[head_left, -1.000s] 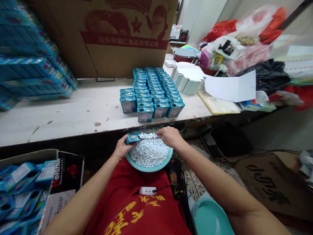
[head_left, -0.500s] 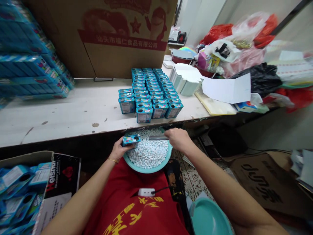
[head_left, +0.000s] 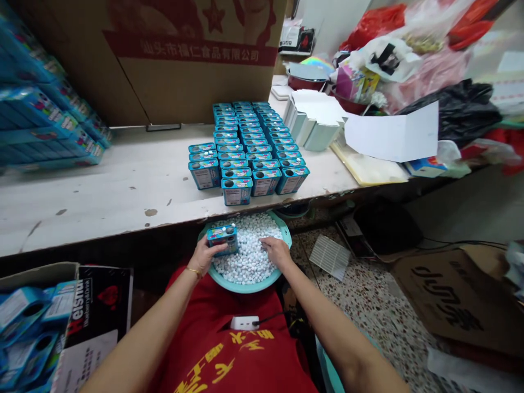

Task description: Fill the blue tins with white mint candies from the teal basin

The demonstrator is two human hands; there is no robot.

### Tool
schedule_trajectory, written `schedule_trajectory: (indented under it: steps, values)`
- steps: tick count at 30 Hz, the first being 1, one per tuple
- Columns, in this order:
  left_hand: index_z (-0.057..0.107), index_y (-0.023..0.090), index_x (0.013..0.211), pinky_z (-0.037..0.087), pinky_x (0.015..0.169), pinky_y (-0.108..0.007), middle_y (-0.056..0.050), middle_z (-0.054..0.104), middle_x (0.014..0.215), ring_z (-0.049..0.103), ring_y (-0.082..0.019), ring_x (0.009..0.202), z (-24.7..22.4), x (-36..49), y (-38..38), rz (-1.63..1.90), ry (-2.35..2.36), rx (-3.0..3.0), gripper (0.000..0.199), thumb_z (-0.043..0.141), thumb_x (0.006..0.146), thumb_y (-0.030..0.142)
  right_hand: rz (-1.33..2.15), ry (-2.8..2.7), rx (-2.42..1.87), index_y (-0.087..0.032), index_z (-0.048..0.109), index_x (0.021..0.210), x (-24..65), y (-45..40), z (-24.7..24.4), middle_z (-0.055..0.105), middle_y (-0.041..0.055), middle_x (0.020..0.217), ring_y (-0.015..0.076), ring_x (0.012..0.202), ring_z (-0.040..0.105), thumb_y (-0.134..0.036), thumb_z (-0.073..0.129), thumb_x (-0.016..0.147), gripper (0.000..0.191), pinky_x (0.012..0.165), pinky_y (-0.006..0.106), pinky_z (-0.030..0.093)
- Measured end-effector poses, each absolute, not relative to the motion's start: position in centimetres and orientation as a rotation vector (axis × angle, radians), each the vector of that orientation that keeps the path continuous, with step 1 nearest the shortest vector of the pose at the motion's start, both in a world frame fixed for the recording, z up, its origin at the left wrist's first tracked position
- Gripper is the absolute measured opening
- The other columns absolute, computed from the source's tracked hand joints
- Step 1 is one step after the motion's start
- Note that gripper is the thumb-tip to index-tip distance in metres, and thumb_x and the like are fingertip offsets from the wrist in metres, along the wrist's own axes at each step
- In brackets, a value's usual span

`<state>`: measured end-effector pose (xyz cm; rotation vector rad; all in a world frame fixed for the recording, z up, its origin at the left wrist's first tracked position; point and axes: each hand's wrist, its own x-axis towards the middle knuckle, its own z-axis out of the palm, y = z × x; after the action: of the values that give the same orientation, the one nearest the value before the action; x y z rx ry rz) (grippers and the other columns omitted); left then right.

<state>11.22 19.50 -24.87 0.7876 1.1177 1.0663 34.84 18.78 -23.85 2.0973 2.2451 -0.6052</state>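
My left hand [head_left: 203, 255] grips a small blue box [head_left: 223, 240] with a dark round opening on top, held over the left part of a turquoise basin [head_left: 248, 289]. A white pellet rests at the top edge of this box. Small white pellets [head_left: 245, 267] fill the basin, which stands at my lap under the table edge. My right hand [head_left: 277, 252] is closed, with its fingertips down among the pellets at the right. What those fingers hold is hidden from me.
Rows of similar blue boxes [head_left: 264, 183] stand on the white table [head_left: 123, 202]. Stacked blue packs [head_left: 45, 125] are at left, beside a large cardboard box [head_left: 192, 87]. White card sheets [head_left: 317, 117] and bags lie right. An open carton [head_left: 41, 270] of blue boxes sits lower left.
My right hand has moved down and left into the pellets; the clear scoop it held is out of sight. The box in my left hand has shifted slightly. The view has moved a little.
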Motion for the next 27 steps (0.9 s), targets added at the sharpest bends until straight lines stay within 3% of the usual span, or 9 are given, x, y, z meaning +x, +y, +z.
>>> schedule_trajectory:
  steps: [8,15,21,27]
  values:
    - [0.060,0.014,0.094,0.044,0.082,-0.033,-0.005,0.066,0.088,0.060,-0.019,0.082,-23.8,8.3,19.1,1.069,1.250,1.060,0.050,0.076,0.050,0.032,-0.856,2.412,2.151,-0.026,0.065,0.097,36.6,19.5,-17.7,0.068,-0.0013,0.096,0.0141,0.090,0.059,-0.028,0.045,0.081,0.025,0.077,0.024,0.044]
    - [0.059,0.014,0.093,0.044,0.079,-0.029,-0.003,0.064,0.086,0.058,-0.018,0.082,-23.5,9.2,19.1,1.076,1.314,1.302,0.046,0.072,0.055,0.036,-0.400,2.365,1.781,-0.032,0.065,0.096,32.8,20.8,-10.0,0.067,0.0006,0.097,0.0172,0.092,0.059,-0.028,0.040,0.082,0.029,0.072,0.024,0.042]
    - [0.057,0.013,0.097,0.044,0.081,-0.032,-0.004,0.062,0.089,0.057,-0.018,0.083,-24.2,9.0,18.9,1.086,1.339,1.346,0.049,0.071,0.056,0.037,-0.142,2.223,1.624,-0.021,0.064,0.093,28.8,20.8,-6.4,0.065,0.0102,0.091,0.0219,0.087,0.061,-0.015,0.041,0.076,0.030,0.070,0.030,0.044]
    - [0.056,0.015,0.097,0.044,0.082,-0.031,-0.004,0.059,0.092,0.056,-0.018,0.086,-24.4,8.6,18.4,1.165,1.343,1.442,0.045,0.070,0.058,0.034,-0.053,2.306,1.564,-0.017,0.064,0.090,27.5,20.3,-4.9,0.066,0.0132,0.087,0.0237,0.084,0.061,-0.012,0.038,0.075,0.030,0.069,0.032,0.045]
